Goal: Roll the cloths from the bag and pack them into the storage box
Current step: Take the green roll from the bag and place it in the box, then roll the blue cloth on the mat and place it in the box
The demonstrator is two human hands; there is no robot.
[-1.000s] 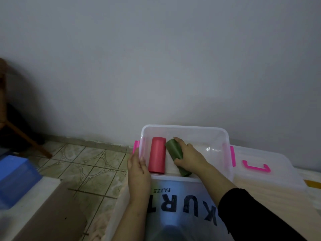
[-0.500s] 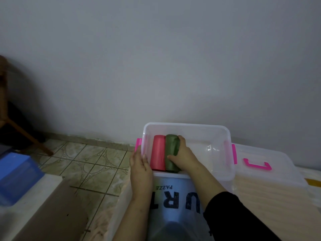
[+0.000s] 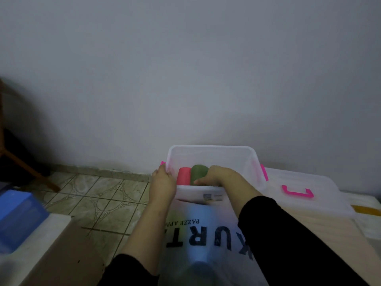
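Observation:
A clear storage box [image 3: 212,150] with pink latches stands against the wall. Inside it a rolled pink cloth [image 3: 184,175] lies at the left, with a rolled green cloth [image 3: 199,171] snug beside it. My right hand [image 3: 216,176] reaches into the box and grips the green roll, fingers curled over its right side. My left hand [image 3: 162,182] holds the box's left front corner, thumb over the rim. A white plastic bag [image 3: 208,234] with dark lettering lies in front of the box, under my forearms.
The box's clear lid [image 3: 309,182] with a pink handle [image 3: 298,192] lies to the right. A blue container [image 3: 16,219] and a brown board [image 3: 57,250] are at the lower left, over tiled floor [image 3: 99,190]. A wooden chair leg [image 3: 26,168] stands at far left.
My right hand swung the green roll from a slant to lie straight against the pink roll and still holds it. My left hand stayed on the box corner. The camera moved closer.

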